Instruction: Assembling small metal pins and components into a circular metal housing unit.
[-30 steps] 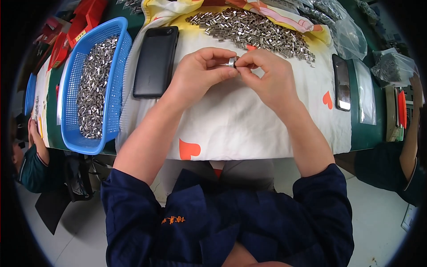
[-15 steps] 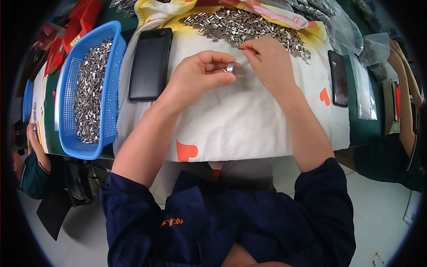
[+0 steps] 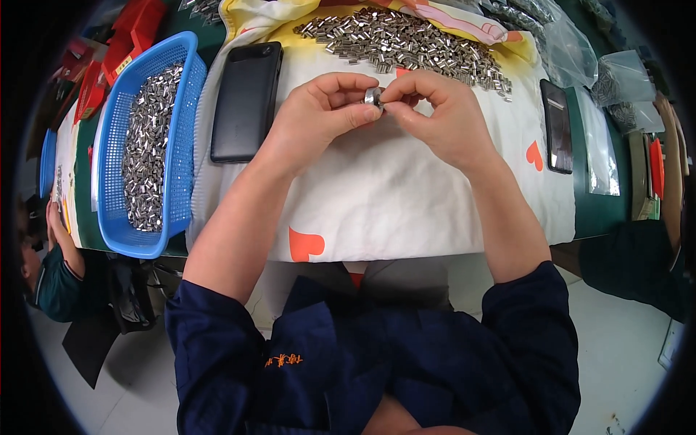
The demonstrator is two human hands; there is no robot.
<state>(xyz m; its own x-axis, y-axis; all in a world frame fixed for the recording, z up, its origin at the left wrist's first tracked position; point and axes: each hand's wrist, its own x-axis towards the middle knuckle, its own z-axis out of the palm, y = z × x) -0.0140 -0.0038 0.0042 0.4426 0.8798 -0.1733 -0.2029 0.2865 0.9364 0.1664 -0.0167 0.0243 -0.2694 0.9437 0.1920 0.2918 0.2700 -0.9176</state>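
Note:
My left hand (image 3: 322, 119) pinches a short, thick metal ring (image 3: 371, 96) between thumb and fingers, above the white cloth. My right hand (image 3: 446, 116) meets it from the right, thumb and forefinger closed at the ring's open side. A tiny bright piece, apparently a small metal cylinder (image 3: 382, 107), shows at those fingertips, mostly hidden by them. Just beyond both hands spreads a pile of small silvery metal cylinders (image 3: 406, 42) on the cloth (image 3: 391, 210).
On the left stand a blue mesh basket (image 3: 187, 145) full of similar cylinders and a black phone-like case (image 3: 246, 101). A dark phone (image 3: 557, 127) lies at the right, near clear plastic bags (image 3: 569, 51). Red bins (image 3: 130, 36) sit far left. Other people work at both sides.
My right hand has come from the near edge of the pile down and left to the ring. The left hand with the ring has shifted slightly left and up.

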